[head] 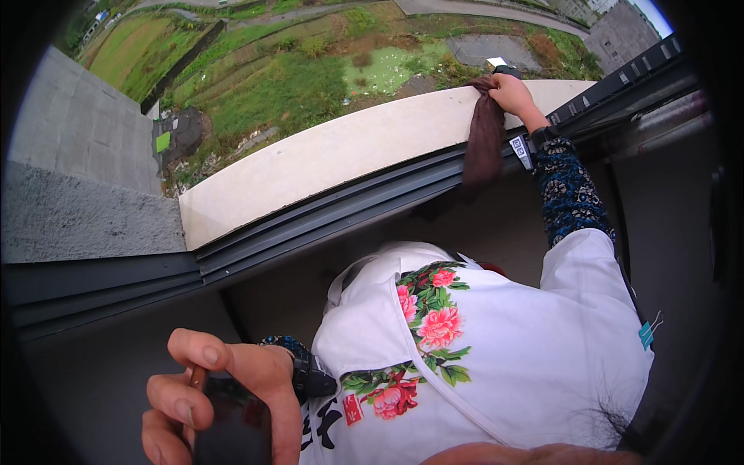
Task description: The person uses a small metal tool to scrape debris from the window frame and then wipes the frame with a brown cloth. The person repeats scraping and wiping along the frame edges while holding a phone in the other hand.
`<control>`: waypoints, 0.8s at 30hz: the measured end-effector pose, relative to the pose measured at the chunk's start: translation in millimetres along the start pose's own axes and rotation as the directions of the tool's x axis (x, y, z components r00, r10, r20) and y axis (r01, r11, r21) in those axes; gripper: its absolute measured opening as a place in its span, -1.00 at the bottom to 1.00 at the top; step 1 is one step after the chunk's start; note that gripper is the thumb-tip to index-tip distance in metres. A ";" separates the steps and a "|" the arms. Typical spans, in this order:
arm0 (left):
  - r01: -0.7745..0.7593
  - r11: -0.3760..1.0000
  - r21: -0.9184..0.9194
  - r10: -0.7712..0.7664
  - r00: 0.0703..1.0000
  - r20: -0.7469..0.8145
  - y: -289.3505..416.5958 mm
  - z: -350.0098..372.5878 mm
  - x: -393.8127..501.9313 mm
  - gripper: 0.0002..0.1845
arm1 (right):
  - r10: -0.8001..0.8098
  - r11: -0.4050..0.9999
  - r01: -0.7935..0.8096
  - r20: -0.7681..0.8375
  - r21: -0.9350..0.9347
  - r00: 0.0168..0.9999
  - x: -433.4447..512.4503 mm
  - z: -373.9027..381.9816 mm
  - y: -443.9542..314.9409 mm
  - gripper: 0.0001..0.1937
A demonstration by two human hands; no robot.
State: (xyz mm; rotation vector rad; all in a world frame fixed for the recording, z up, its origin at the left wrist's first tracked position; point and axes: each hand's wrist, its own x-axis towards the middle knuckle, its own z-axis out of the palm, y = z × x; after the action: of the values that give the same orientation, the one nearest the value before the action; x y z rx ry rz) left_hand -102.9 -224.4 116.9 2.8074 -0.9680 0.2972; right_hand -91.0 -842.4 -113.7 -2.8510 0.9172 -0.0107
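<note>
My right hand (pixel 514 95) is at the outer sill at upper right, gripping a brown cloth (pixel 485 133). The cloth hangs from my fingers across the pale stone window sill (pixel 325 151) and down over the dark metal window track (pixel 349 186). At lower left, my left hand (pixel 232 383) is raised near the camera, fingers curled around a dark, glossy phone-like object (pixel 232 415). The lower end of that object runs out of the picture. Both wrists wear black straps over patterned cuffs.
A window sash frame (pixel 616 81) rises at right, beside my right forearm. Rough concrete wall (pixel 87 215) borders the opening at left. Beyond the sill, the ground lies far below, with grass (pixel 279 93) and a green pond (pixel 378 70). A white floral apron (pixel 494 337) covers my body.
</note>
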 end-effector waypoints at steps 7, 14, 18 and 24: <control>-0.082 0.047 0.996 0.348 0.936 0.061 1.3 2.4 -14.9 -0.66 | 0.350 0.359 -0.117 -0.017 0.926 0.936 -9.5 -14.3 15.8 -0.80; -0.500 0.230 -0.835 -0.130 0.834 -0.536 34.6 33.6 20.4 -0.65 | 0.073 -0.255 0.304 -0.295 0.918 0.953 -82.1 -57.5 -17.2 -0.82; -0.587 0.219 -0.780 -0.158 0.767 -0.622 47.8 34.9 37.8 -0.69 | -0.311 0.381 0.249 -0.130 0.890 0.942 -113.6 -26.9 -67.3 -0.79; -0.628 0.297 -0.719 -0.197 0.696 -0.690 63.2 37.9 53.1 -0.72 | -0.528 0.818 0.528 -0.067 0.230 0.847 -90.4 13.5 -69.0 -0.65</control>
State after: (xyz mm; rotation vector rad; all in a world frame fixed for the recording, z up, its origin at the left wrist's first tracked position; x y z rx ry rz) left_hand -96.1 -313.0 98.1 1.2196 -0.8969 0.5247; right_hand -123.8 -732.8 -113.8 -2.7662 0.0786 -0.1713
